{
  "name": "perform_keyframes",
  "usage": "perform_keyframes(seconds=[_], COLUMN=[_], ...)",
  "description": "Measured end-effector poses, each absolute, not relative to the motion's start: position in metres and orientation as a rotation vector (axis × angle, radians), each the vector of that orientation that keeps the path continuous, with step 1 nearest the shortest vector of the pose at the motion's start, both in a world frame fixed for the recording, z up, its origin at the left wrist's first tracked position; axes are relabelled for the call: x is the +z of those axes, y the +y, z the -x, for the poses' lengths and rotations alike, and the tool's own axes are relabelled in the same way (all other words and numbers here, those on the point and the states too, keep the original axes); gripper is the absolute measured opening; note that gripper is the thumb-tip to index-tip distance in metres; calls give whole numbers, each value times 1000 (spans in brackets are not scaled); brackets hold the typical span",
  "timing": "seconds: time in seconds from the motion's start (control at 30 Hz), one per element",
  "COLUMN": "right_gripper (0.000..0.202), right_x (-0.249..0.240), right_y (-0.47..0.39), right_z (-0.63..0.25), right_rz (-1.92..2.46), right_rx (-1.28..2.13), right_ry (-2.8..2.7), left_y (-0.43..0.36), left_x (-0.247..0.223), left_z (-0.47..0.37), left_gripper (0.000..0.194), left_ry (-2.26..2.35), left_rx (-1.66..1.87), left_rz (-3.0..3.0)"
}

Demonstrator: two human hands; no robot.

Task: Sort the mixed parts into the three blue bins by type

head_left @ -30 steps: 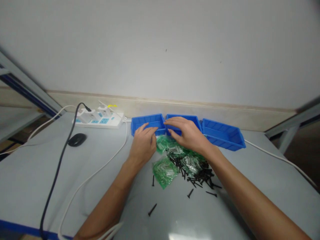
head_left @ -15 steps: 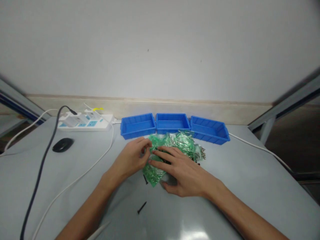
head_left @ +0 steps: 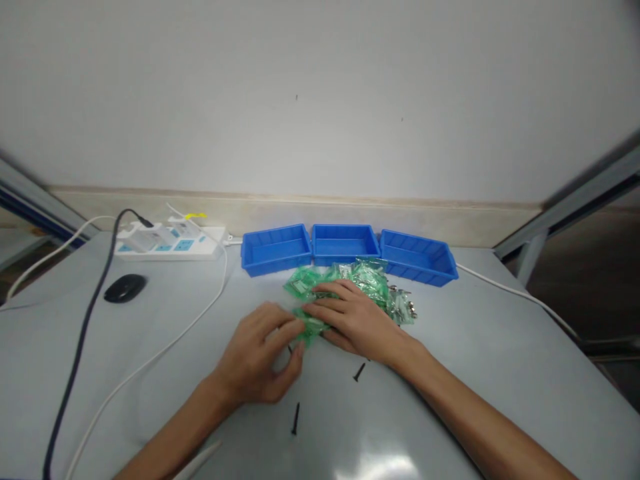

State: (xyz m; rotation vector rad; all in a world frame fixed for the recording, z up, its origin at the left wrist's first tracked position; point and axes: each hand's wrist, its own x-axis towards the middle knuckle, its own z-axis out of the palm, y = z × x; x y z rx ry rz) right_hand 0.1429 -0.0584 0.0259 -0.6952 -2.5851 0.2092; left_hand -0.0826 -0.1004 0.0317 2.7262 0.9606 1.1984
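My left hand [head_left: 263, 357] is at the near left edge of a heap of green plastic bags [head_left: 370, 280]. Its fingers are curled, with a gap between thumb and forefinger, and the forefinger tip meets a smaller green bag [head_left: 311, 327]. Part of a dark screw [head_left: 290, 349] shows in that gap, apparently lying on the table. Palm down, my right hand [head_left: 355, 323] rests on the bags with its fingers stretched out, hiding part of the heap. Black screws lie loose nearby, one [head_left: 295, 420] in front and another [head_left: 359, 372] below my right hand.
Behind the heap stand three blue bins: left [head_left: 276, 267], middle [head_left: 346, 257] and right [head_left: 420, 272]. A clear bag of metal parts [head_left: 403, 307] lies at the heap's right. Leftward are a power strip [head_left: 200, 252], a black mouse [head_left: 125, 288] and cables [head_left: 83, 333].
My left hand has moved down and toward me, its thumb and forefinger parting. My right hand has shifted slightly up. The front screw has turned, and another screw now shows below my right hand.
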Motion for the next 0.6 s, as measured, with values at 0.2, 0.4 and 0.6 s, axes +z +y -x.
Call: perform_keyframes(seconds=[0.2,0.4,0.6], right_gripper=[51,48,29], right_x=[32,37,32], right_y=[-56,-55,-55], right_z=[-160,-186,-210], right_rz=[921,999,1125], right_rx=[551,547,508], right_ry=[-2064,-1911,-1621], left_y=[-121,-102,-65], left_x=[21,14,11], left_z=[65,53,35], left_gripper=[34,34,24], left_ry=[686,709,782], left_rx=[670,489,554], left_rz=[-2882,-2947,-3153])
